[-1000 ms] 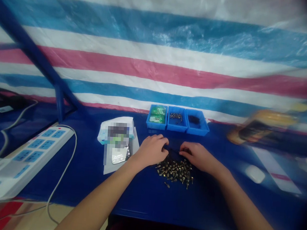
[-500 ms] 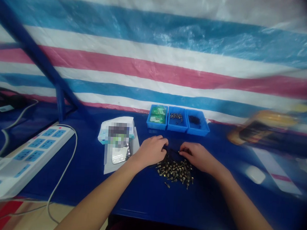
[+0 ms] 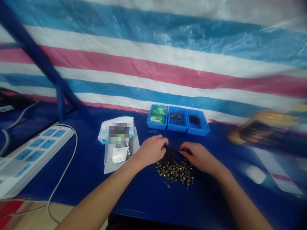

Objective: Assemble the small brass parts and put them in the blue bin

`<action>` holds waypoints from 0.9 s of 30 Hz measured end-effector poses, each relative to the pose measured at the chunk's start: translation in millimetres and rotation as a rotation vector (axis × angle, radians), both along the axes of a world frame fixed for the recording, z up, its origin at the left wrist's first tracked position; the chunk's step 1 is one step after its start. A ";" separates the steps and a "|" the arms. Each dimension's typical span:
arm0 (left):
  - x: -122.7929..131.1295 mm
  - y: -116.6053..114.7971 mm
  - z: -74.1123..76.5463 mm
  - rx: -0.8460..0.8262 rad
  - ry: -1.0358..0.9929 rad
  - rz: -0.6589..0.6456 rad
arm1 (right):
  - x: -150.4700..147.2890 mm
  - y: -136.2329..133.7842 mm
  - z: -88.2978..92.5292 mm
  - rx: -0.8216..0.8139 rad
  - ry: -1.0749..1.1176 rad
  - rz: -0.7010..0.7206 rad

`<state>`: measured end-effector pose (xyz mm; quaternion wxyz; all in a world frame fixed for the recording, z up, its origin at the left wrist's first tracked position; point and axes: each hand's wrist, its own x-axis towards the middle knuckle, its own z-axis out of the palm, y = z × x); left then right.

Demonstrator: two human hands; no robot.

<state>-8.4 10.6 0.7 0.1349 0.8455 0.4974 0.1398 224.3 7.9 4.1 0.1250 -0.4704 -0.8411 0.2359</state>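
Note:
A heap of small brass-coloured, screw-like metal parts [image 3: 175, 171] lies on the blue table, with one part lying apart at its front edge. My left hand [image 3: 153, 150] is at the heap's back left, fingers curled and closed; what they hold, if anything, is too small to make out. On the other side, my right hand [image 3: 197, 156] pinches a small metal part [image 3: 179, 151] between thumb and fingertips. Some dark small pieces lie between the two hands, too dim to tell apart.
Behind the hands stand three blue trays: one with green packets [image 3: 158, 114], one with metal parts [image 3: 176, 117], one with black bits [image 3: 194, 120]. To the left are a phone [image 3: 120, 155], a tissue pack [image 3: 103, 133] and a power strip [image 3: 35, 153]. A white mouse [image 3: 255, 174] lies right.
Almost nothing differs. Both hands stay in the same places with their fingers closed, and the heap looks the same.

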 end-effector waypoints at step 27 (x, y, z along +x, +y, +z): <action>-0.2 4.6 -4.7 0.043 -0.148 -0.004 | 0.3 -0.7 -0.1 0.001 0.001 -0.005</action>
